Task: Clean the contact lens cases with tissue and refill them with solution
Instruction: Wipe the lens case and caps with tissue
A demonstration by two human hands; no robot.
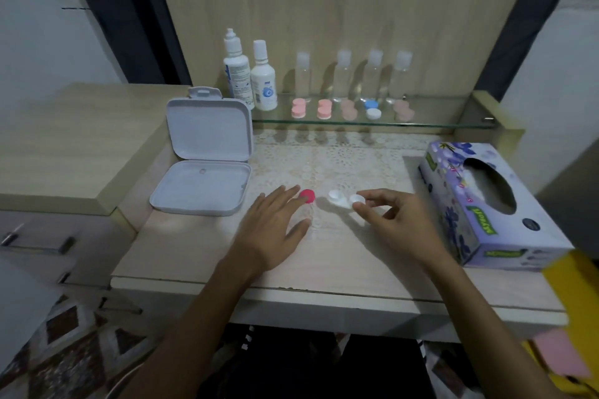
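One white lens case (343, 199) is lying uncapped mid-table, right hand (393, 220) pinching its right well; left hand (275, 227) is resting flat, fingers touching the pink cap (307, 195); wiping and refilling seemingly remaining; tissue box (492, 204) sitting untouched.

1. You're at a pale desk (181, 256) with a lacy patterned mat (337, 155) across its middle, looks like it sits under a clear top.
2. On the desk's left side there's a white hinged box (204, 165), lid standing open.
3. Front centre you've got a pink round cap (307, 195) lying on the mat, and just beside it to the right a white contact lens case (345, 199) with both wells uncapped.
4. Right edge: a purple floral tissue box (486, 204), opening facing up.
5. Behind it all runs a glass shelf (431, 125) carrying two white solution bottles (249, 74), four clear bottles (356, 76) and a row of small lens cases (350, 108), mostly pink, one blue-and-white.
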